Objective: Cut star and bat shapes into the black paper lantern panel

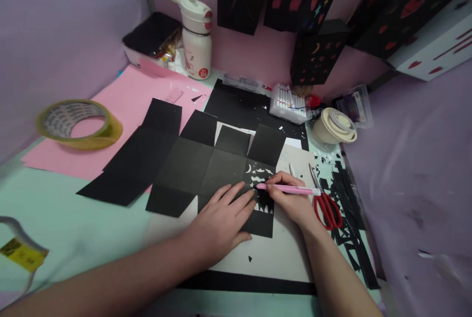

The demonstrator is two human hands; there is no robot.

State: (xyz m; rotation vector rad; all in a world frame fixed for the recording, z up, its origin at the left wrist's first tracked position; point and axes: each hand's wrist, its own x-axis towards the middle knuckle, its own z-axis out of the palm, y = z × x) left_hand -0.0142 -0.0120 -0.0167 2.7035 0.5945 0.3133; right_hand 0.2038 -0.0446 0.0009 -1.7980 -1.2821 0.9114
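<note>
A folded-out sheet of black card (pixel 184 164) lies flat on the table, with moon, star and cloud shapes cut out of its right panel (pixel 260 175). My left hand (pixel 221 221) presses flat on that card, fingers stretched out just left of the cut-outs. My right hand (pixel 291 199) is closed round a pink craft knife (pixel 291 189), whose tip touches the card among the cut-outs. A white cutting board (pixel 283 253) lies under the card.
Red-handled scissors (pixel 326 206) and black paper scraps (pixel 350 218) lie at the right. A pink sheet (pixel 121 105), a big tape roll (pixel 79 124), a bottle (pixel 197 37), a marker set (pixel 289 103), a smaller tape roll (pixel 335 126) and cut-out black boxes (pixel 317 51) are behind.
</note>
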